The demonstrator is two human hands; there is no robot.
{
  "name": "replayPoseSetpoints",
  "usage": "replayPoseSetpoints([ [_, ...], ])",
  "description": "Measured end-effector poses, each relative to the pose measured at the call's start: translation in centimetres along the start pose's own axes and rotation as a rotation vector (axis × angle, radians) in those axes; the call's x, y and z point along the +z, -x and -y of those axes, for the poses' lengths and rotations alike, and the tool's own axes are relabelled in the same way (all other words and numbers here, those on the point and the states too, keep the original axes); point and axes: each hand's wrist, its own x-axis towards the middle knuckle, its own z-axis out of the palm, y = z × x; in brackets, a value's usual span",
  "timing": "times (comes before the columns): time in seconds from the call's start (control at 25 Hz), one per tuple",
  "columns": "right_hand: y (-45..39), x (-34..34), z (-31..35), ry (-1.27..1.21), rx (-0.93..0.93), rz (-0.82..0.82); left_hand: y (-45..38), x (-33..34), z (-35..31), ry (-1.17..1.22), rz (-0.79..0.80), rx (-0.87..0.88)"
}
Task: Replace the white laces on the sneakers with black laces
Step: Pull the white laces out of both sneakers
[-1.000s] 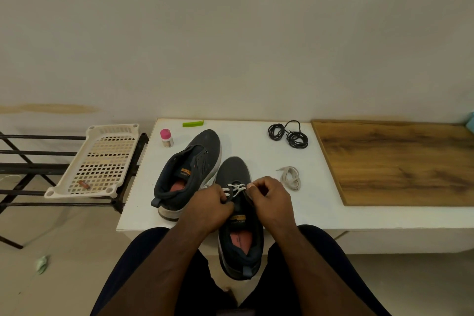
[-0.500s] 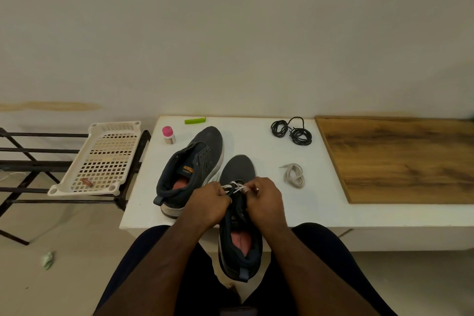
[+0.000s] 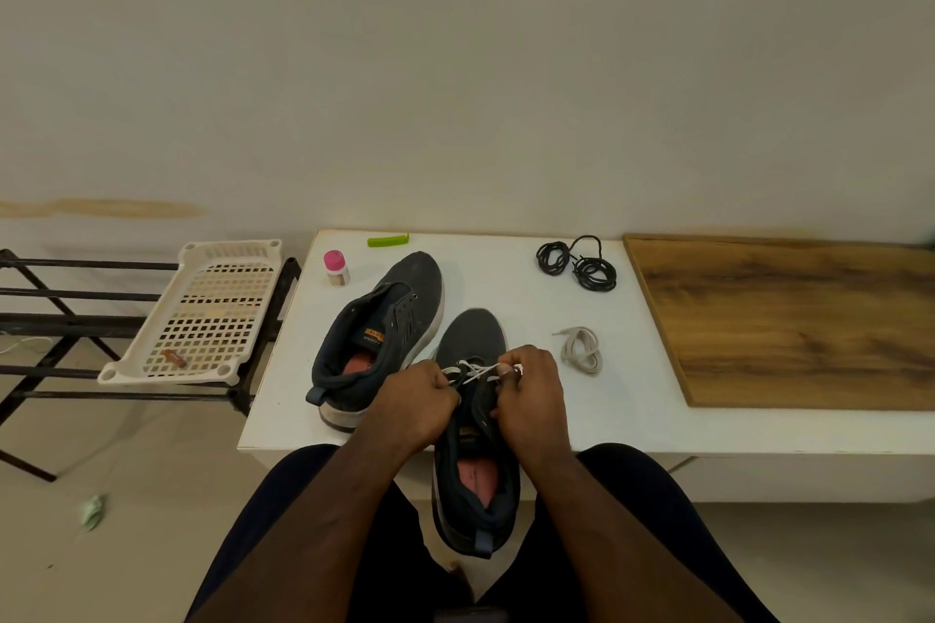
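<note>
Hands at work over a dark sneaker [image 3: 475,460] whose heel overhangs the near edge of a white table [image 3: 511,278]: the left hand [image 3: 417,407] and right hand [image 3: 531,400] are both curled round the white lace [image 3: 473,371], which is still threaded through the lowest eyelets, just beyond the knuckles. The right thumb and fingers pinch a strand near its tip; what the left fingers pinch is hidden under the hand. A second sneaker [image 3: 377,344] lies just left of the first, its eyelets bare, and a removed pale lace [image 3: 582,350] sits to the right of the worked shoe. Coiled black laces [image 3: 577,263] wait farther back and right, near a wooden board [image 3: 789,319]. The lace looks soft, light and limp, likely to snag at each eyelet; it is best taken close to the eyelet and drawn straight out, with the shoe steadied by its upper.
</note>
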Motion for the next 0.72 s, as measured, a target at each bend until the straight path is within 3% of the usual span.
replayPoseSetpoints([
  [0.16, 0.26, 0.38, -0.25, 0.097, -0.122, 0.223, 0.18, -0.08, -0.21, -0.051, 0.010, 0.027],
  [0.48, 0.04, 0.49, -0.15, 0.191, -0.140, 0.262, 0.30, -0.17, -0.28, -0.053, -0.005, 0.029],
  [0.56, 0.06, 0.65, -0.10, 0.184, -0.122, 0.241, 0.34, -0.19, -0.32, -0.052, 0.002, 0.024],
  [0.72, -0.09, -0.08, 0.34, 0.065, 0.032, 0.035, 0.38, -0.15, -0.36, -0.060, 0.003, 0.028],
])
